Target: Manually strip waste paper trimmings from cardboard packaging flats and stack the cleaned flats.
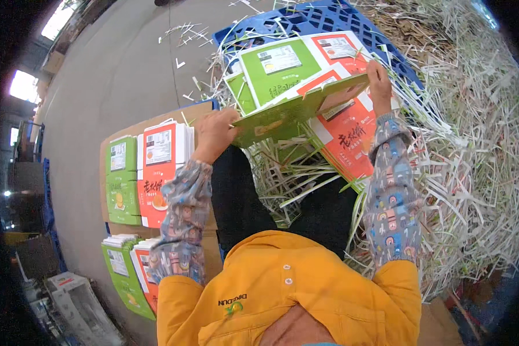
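Observation:
Both of my hands hold a flat green printed cardboard sheet [297, 117] by its ends, tilted above my knees. My left hand [218, 134] is closed on its left end, and my right hand [379, 86] grips its upper right corner. Just beyond it lie a green printed sheet [277, 69] and an orange-red one [335, 47]. More orange-red printed card [347, 135] shows below the held sheet, near my right wrist.
A blue plastic pallet [311, 20] sits under the far sheets. Paper trimmings [467, 150] heap up on the right. At left, cardboard [205, 112] bears stacks of green [121, 199] and orange-red [158, 167] sheets. Grey floor [121, 69] stretches beyond.

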{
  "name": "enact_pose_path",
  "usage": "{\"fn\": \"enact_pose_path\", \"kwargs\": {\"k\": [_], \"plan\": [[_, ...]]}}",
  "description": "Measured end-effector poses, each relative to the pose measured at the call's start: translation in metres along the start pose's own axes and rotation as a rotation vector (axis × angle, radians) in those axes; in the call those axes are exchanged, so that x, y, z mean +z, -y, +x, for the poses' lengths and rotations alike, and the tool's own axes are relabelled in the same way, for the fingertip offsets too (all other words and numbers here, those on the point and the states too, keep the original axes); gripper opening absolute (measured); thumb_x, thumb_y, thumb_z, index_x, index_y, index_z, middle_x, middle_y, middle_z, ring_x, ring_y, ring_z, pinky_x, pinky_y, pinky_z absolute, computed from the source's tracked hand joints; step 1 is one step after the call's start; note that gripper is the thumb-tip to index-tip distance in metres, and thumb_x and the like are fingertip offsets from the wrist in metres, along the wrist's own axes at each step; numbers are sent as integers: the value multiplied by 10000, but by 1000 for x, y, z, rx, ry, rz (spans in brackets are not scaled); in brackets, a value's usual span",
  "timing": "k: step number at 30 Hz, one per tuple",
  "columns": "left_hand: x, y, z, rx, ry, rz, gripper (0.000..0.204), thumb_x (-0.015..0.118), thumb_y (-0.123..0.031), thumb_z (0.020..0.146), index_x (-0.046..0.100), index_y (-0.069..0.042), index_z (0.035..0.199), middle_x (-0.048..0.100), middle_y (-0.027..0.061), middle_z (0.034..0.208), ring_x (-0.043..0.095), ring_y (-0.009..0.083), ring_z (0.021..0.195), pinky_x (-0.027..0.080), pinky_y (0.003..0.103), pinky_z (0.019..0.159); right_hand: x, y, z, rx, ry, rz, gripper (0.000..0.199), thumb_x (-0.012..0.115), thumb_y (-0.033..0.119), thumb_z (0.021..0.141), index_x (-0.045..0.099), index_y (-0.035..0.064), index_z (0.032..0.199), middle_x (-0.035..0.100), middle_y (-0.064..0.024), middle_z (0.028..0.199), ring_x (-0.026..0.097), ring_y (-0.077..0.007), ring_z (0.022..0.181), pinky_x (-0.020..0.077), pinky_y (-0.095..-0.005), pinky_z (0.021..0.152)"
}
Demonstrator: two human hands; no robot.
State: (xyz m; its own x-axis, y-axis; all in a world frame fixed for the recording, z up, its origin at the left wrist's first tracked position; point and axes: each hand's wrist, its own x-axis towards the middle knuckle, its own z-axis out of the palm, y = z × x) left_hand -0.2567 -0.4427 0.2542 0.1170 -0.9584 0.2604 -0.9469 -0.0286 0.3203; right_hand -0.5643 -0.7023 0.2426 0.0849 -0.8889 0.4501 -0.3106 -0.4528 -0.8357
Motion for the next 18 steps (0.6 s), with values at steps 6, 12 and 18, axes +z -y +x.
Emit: {"fn": "enact_pose_path", "kwargs": {"k": [6, 12, 18], "plan": [[40, 4, -36, -450, -290, -1292, 271, 593, -5, 703, 518, -43, 961, 537, 29, 893, 528, 136, 798, 422, 273, 696, 10, 5, -3, 21, -1, -61, 329, 479, 297, 821, 537, 10, 970, 563, -127, 904, 528, -219, 841, 397, -295, 738], [69, 6, -32, -497, -440, -1285, 154, 600, -73, 741, 559, -34, 885, 571, 1, 800, 506, 93, 728, 404, 236, 669, 3, 6, -5, 13, 98, -25, 305, 515, 252, 797, 507, 10, 983, 538, -132, 947, 511, -241, 876, 380, -323, 779], [86, 14, -42, -487, -417, -1430, 138, 609, -57, 733, 549, -38, 856, 563, -2, 793, 503, 84, 714, 403, 224, 659, 49, 73, -37, -718, 243, -303, 484, 631, 236, 699, 441, 21, 1088, 468, -151, 1059, 432, -300, 983, 325, -375, 857]]}}
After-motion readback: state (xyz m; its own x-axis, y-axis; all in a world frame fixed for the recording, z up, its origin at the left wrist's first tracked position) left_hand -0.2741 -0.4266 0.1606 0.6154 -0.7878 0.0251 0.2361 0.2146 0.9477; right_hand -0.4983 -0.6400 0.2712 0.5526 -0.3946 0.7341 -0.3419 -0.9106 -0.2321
